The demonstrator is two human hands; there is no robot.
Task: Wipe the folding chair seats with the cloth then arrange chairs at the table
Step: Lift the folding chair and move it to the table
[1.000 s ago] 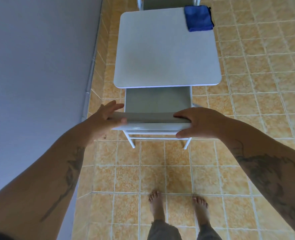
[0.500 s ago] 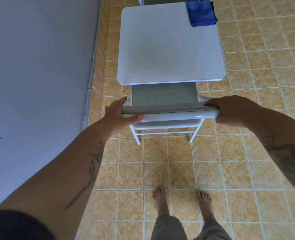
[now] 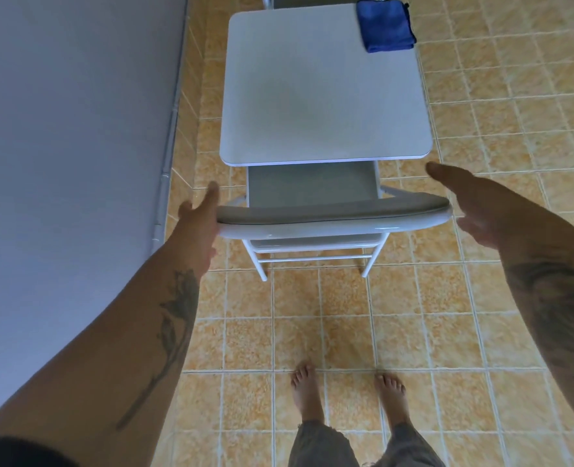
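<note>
On the far left stands a plain grey wall [image 3: 70, 146], and a thin pipe [image 3: 169, 129] runs along its edge where the tiled floor [image 3: 329, 332] begins. Between this wall and the table there is only a narrow strip of tiles.

The left hand [image 3: 199, 224] is at the left end of the chair's backrest [image 3: 332, 219]. Its fingers are spread and straight, not closed on anything; the palm is just beside the backrest end, and I cannot tell if it touches.

The folding chair [image 3: 312, 193] stands in the middle, pushed in so that the front part of its grey seat is under the near edge of the white table [image 3: 322, 92]. The white legs at the back stand on the tiles, with free floor between them and the person's bare feet [image 3: 346, 392] at the bottom.

On the far right corner of the table lies the folded blue cloth [image 3: 386, 25], close to the right edge. Behind the table, at the top, a part of another chair [image 3: 312, 0] is visible.

The right hand [image 3: 474, 210] is just beside the right end of the backrest, apart from it, fingers stretched out and loose, holding nothing. To the right of the table the tiled floor is wide and free.
</note>
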